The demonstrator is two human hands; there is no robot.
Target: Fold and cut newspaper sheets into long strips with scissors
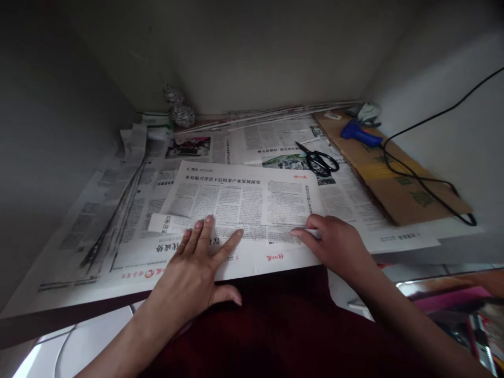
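Partly under left hand (197, 265): newspaper sheet (236, 199), right end in right hand (334, 241).

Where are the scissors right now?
In the head view, the black scissors lie right of centre on newspaper, left of the cardboard and beyond the right hand.

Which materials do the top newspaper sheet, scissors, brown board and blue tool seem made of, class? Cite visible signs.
Top newspaper sheet: thin matte paper, shown by its printed columns and flat edges.
Scissors: slim dark blades, probably metal; black handles, coating or plastic unclear.
Brown board: likely matte cardboard, from its colour and printed marks.
Blue tool: apparently plastic, its rounded body evenly coloured.
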